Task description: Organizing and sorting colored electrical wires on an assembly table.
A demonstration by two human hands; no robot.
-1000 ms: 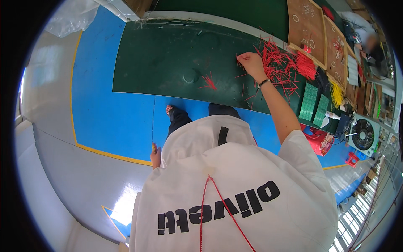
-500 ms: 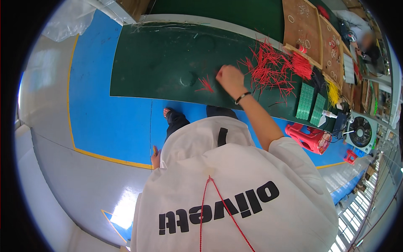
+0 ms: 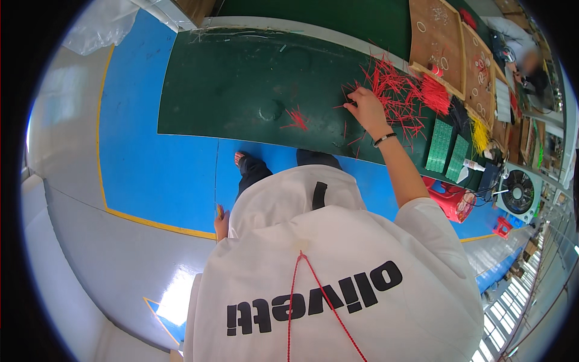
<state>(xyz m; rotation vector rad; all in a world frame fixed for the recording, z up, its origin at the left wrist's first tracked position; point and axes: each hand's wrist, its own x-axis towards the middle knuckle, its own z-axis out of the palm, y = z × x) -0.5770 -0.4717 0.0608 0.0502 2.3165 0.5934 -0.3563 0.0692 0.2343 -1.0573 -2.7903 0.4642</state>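
Note:
My right hand (image 3: 367, 113) is over the green tabletop (image 3: 223, 78), at the left edge of a loose pile of thin red wires (image 3: 392, 90). Its thumb and fingers are bent toward each other in a pinch, and a short red strand sticks out at the thumb tip. Left of it, a small bunch of red wires (image 3: 297, 119) lies apart on the table. My left hand (image 3: 222, 224) hangs low beside my body, mostly hidden by my white shirt. Its fingers are curled, with something yellowish at their tips too small to name.
Green boards (image 3: 439, 145) lie right of the pile, near black and yellow wire bundles (image 3: 479, 134). Shallow wooden trays (image 3: 437, 36) stand at the back right. A red stool (image 3: 452, 202) and a fan (image 3: 520, 188) are at the right. Another person works at the far right.
My right hand has moved right, from beside the small bunch to the edge of the wire pile, and its closed fist has loosened into a pinch. My left hand stays low.

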